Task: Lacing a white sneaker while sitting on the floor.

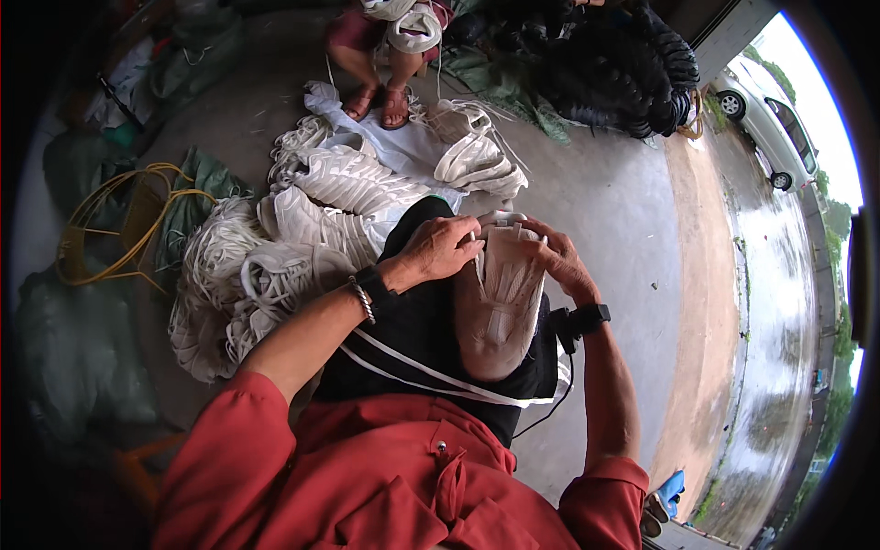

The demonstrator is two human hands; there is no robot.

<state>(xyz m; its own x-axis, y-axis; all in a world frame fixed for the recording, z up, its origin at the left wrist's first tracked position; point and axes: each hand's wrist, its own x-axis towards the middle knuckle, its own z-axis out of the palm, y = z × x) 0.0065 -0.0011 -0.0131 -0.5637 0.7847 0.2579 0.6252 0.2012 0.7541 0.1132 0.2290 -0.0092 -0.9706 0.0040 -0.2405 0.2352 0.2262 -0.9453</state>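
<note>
Nearest the camera, red sleeves (367, 477) frame a lap draped in black cloth (422, 321), and on it lies a pale woven bundle (500, 307) of flat white strips, its long axis running from the knees back toward the body. Loose white strips (431, 376) trail from it across the lap. Both hands meet at its far end: the left hand (438, 249) comes in from the left with its fingers (467, 246) curled onto the top edge, and the right hand (555, 261) clamps the same edge from the other side. They are about equally near it. Beyond the knees, a heap of similar white bundles (312, 229) covers the concrete floor (605, 192). Farther off, another person's sandalled feet (380, 101) stand by a dark netting pile (614, 73).
</note>
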